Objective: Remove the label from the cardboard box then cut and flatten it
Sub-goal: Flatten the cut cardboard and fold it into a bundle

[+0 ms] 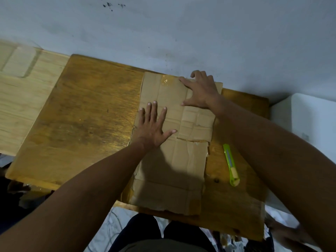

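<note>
The brown cardboard box (174, 160) lies opened out flat on the wooden table (87, 110), creased and cut, with a patch of clear tape near its far edge. My left hand (152, 124) presses flat on the cardboard's left side, fingers straight and spread. My right hand (200, 91) presses palm-down on the far right part, fingers spread over the far edge. A green utility knife (231, 165) lies on the table just right of the cardboard, apart from both hands. No label is visible on the cardboard.
A grey wall runs behind the table. A lighter wooden surface (23, 99) adjoins the table on the left. A white object (309, 128) stands at the right. My legs and clutter on the floor show below the table's near edge.
</note>
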